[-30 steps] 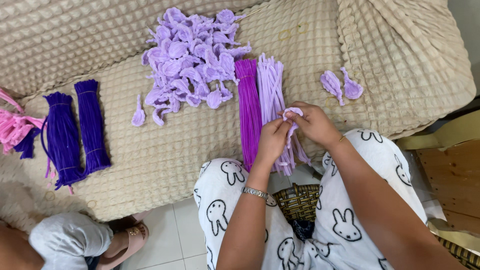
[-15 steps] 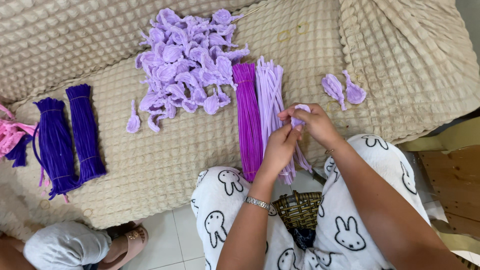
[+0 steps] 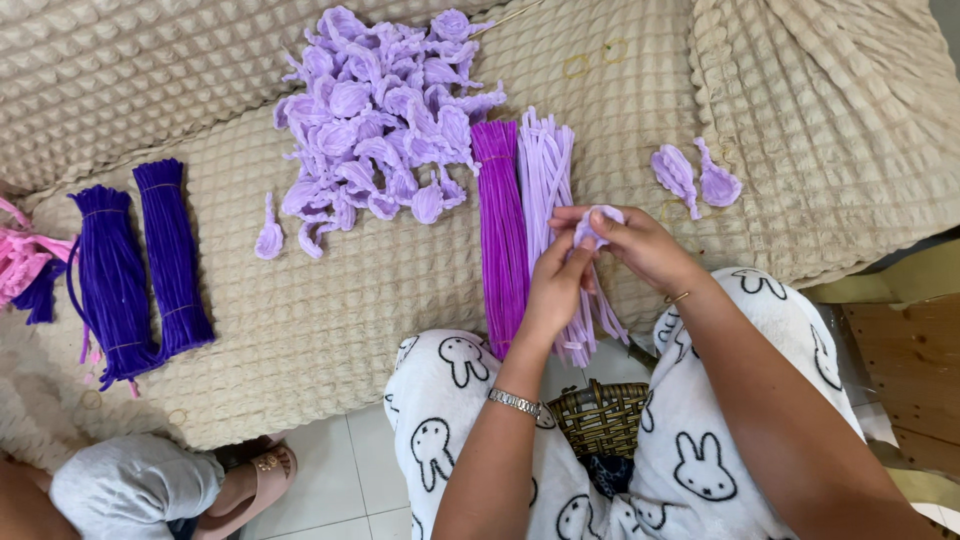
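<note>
Pinching a lilac stem between them, the left hand and right hand close their fingertips on its curled end above the pale bundle, apparently shaping it. Beside lie the magenta bundle and petal pile.

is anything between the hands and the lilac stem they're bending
No. Both the left hand and right hand already pinch the lilac stem directly, above the lilac bundle. Nothing visible lies between.
</note>
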